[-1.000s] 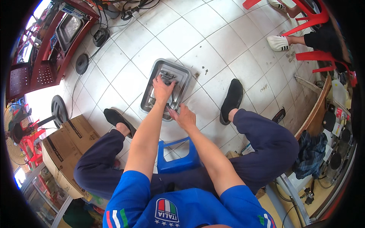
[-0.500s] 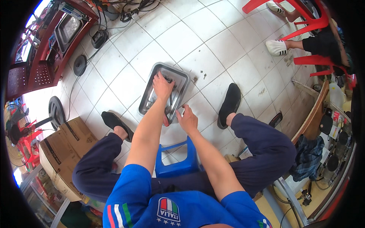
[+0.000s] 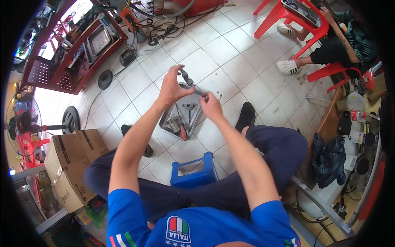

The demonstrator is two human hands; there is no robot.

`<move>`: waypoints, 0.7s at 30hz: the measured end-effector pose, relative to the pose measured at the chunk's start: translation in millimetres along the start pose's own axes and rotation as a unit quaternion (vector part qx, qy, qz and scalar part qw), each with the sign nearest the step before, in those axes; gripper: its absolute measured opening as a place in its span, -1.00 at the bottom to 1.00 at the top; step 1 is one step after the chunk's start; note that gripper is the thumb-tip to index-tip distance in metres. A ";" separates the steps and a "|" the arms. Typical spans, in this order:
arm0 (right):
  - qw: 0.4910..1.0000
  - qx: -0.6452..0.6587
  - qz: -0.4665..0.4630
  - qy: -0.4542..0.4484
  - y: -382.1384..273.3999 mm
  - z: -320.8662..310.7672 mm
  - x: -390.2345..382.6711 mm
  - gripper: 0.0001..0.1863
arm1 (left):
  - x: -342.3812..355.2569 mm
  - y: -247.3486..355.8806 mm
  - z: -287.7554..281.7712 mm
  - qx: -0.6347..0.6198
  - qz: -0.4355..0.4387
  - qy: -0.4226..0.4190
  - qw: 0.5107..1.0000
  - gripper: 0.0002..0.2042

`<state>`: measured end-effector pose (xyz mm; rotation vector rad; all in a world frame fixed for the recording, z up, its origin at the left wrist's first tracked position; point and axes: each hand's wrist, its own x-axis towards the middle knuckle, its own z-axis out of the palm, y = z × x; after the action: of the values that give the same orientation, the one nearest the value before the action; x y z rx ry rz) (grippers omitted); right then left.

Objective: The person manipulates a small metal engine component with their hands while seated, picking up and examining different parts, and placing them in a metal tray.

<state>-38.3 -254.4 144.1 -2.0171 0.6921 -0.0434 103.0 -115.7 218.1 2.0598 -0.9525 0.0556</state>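
My left hand (image 3: 170,86) is raised over the far end of a metal tray (image 3: 164,131), thumb and fingers curved around a dark, jointed metal part (image 3: 186,77). My right hand (image 3: 212,107) is at the tray's right side with thumb and fingertips pinched together. Whatever lies between those fingertips is too small to make out. Inside the tray are a T-shaped metal tool (image 3: 189,108), a red-handled tool (image 3: 183,132) and some silvery metal pieces (image 3: 174,123).
A blue plastic stool (image 3: 192,178) stands between my legs. Cardboard boxes (image 3: 74,164) and a fan (image 3: 25,123) are at left, a red tool cart (image 3: 61,70) far left. Cables (image 3: 164,31) lie at the back. Another person sits by red chairs (image 3: 284,18) at far right.
My left hand has come up out of the tray with the dark metal part. My right hand has moved forward along the tray's right side, its fingers now pinched. The head view has shifted.
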 end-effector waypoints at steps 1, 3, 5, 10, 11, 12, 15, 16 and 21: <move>0.999 0.021 -0.030 -0.023 -20.4 -13.7 12.7 -0.64 | 9.5 19.8 -19.8 0.015 0.023 0.007 1.000 -0.19; 0.991 0.070 -0.070 -0.088 -69.9 -38.6 14.9 -0.61 | 12.2 55.1 -59.2 0.004 0.048 0.038 0.998 -0.19; 0.976 0.124 -0.092 -0.151 -132.8 -76.1 -0.2 -0.57 | 11.9 93.6 -96.7 0.002 0.058 0.042 0.997 -0.16; 0.901 0.296 -0.032 -0.315 -198.1 -114.4 -42.6 -0.35 | -8.4 149.7 -145.6 0.007 0.095 0.039 0.995 -0.09; 0.878 0.323 -0.015 -0.353 -203.9 -118.7 -50.3 -0.33 | -14.5 155.0 -149.2 -0.004 0.086 0.035 0.996 -0.07; 0.852 0.348 0.004 -0.392 -205.5 -118.7 -55.2 -0.31 | -22.0 156.1 -150.7 0.007 0.082 0.038 0.996 -0.07; 0.836 0.352 -0.015 -0.421 -202.9 -109.2 -67.4 -0.44 | -36.1 159.3 -149.0 0.040 0.076 0.042 0.995 -0.04; 0.841 0.341 -0.027 -0.419 -202.2 -107.3 -70.3 -0.47 | -38.1 158.8 -146.9 0.050 0.075 0.045 0.995 -0.06; 0.867 0.287 -0.027 -0.407 -195.1 -97.0 -74.8 -0.50 | -38.2 153.6 -146.9 0.102 0.073 0.042 0.991 -0.08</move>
<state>-42.0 -222.1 372.2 -1.2870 0.0475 0.4917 18.8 -42.5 402.9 2.1505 -1.0802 0.3268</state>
